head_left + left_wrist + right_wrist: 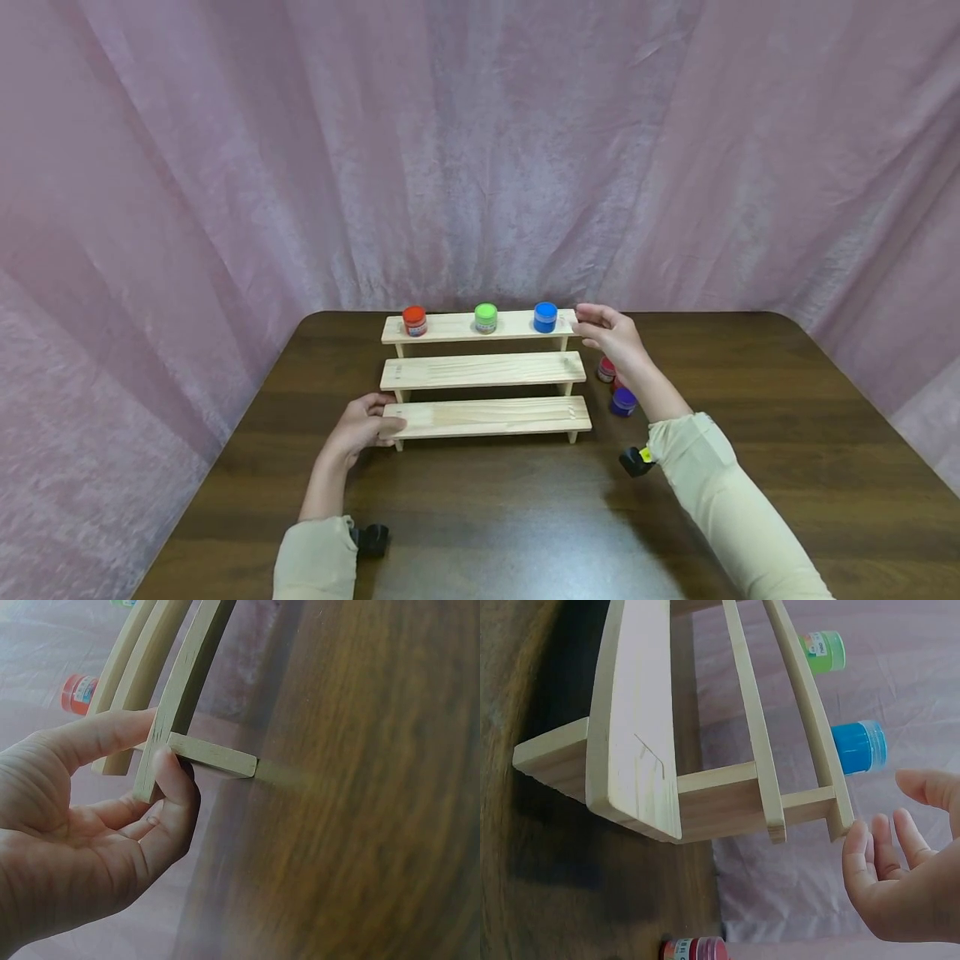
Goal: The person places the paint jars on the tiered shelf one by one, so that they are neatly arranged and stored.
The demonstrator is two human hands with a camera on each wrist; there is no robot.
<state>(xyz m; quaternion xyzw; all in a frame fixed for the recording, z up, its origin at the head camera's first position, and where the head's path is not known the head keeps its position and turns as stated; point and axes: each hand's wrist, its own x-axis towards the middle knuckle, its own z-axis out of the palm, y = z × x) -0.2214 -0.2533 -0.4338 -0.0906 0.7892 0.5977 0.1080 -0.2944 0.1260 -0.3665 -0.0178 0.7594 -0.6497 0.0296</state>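
Curtain (480, 150) in pink velvet hangs beyond both hands, past the far edge of a dark wood-grain table (487, 517). On the table, a three-tier wooden rack (483, 371) runs lengthwise from the left hand (363, 427) toward the side of the right hand (611, 332). The left thumb and fingers grip the bottom tier's near-left end, by its leg; the right hand holds nothing, its fingers loosely curved and its thumb well apart, at the top tier's right end, though contact with the wood cannot be told. A blue jar (545, 317), upright on that tier, lies just to the left of the right fingertips and well away from the left grip, so the right hand is clearly the nearer. Farther left along the tier stand a green jar (486, 318) and a red jar (414, 321). Below the right hand, beside the rack, a purple jar (623, 402) and a crimson jar (606, 369) rest on the table, with another reddish piece mostly hidden by the wrist. Printed labels show on the green, red and crimson jars; their lettering is too small to read.
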